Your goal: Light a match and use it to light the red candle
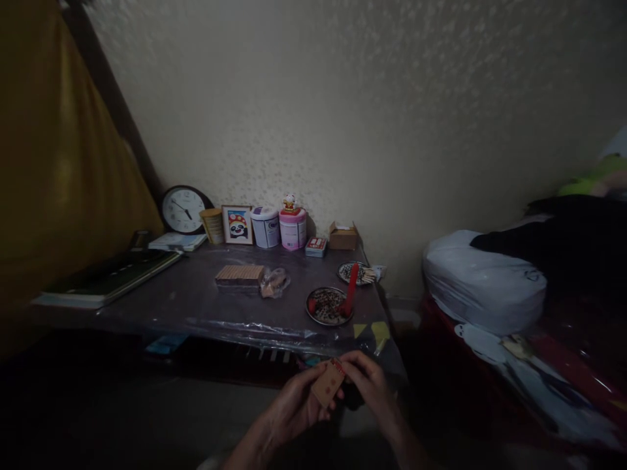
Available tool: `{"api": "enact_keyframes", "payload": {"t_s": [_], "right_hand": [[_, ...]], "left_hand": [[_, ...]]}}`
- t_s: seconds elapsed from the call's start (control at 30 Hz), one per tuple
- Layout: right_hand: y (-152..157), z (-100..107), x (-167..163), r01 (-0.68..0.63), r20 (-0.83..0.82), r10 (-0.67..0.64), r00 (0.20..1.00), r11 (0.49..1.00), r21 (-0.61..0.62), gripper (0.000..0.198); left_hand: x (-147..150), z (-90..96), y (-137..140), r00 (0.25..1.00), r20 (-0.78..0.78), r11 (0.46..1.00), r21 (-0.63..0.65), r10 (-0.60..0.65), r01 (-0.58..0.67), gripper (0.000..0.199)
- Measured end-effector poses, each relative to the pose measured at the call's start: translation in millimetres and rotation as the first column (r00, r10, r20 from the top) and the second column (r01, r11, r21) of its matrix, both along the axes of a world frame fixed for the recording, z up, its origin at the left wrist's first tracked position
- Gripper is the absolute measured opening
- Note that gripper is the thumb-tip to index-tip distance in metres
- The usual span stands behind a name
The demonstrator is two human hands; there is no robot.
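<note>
In front of the table's near edge, my left hand (pixel 300 399) grips a small brown card (pixel 327 384) between thumb and fingers. Two reddish spots mark the card's face, and red shows along its top edge. The thumb and fingers of my right hand (pixel 367 384) close on the card's upper right corner; whether they pinch a separate red piece there I cannot tell. Beyond my hands, a round patterned plate (pixel 337 320) on the table holds red items, with a red stick (pixel 351 287) rising from it. Left of it are a neat stack of brown cards (pixel 239 279) and a clear plastic bag (pixel 275 283).
A second plate (pixel 347 269) carries thin sticks. Along the wall stand a clock (pixel 184 210), a framed panda picture (pixel 238 225), two tubs (pixel 292 232), a tin (pixel 316 247) and a cardboard box (pixel 343 238). A large book (pixel 110 277) lies left; a white bag (pixel 482 281) sits right.
</note>
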State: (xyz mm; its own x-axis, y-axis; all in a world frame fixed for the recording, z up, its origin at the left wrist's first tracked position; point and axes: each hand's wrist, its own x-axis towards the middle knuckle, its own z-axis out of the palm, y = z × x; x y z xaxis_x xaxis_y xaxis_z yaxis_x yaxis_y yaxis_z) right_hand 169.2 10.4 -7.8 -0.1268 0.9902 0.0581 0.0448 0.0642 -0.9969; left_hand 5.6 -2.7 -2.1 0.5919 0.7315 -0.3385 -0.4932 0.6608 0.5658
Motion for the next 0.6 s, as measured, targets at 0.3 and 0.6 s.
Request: {"api": "enact_keyframes", "payload": {"t_s": [0.3,0.6], "right_hand": [[-6.8,12.0,-1.6,-0.098,0.33,0.001,0.944,0.955,0.28,0.019],[-7.8,13.5,-1.5,-0.103,0.396,-0.008,0.918,0.961,0.256,0.013]], "left_hand": [[3.6,-5.4,0.5,0.986,-0.125,0.993,0.038,0.113,-0.109,0.031],[2.9,-3.8,1.9,0.969,-0.212,0.992,0.036,0.127,-0.122,0.03]]}}
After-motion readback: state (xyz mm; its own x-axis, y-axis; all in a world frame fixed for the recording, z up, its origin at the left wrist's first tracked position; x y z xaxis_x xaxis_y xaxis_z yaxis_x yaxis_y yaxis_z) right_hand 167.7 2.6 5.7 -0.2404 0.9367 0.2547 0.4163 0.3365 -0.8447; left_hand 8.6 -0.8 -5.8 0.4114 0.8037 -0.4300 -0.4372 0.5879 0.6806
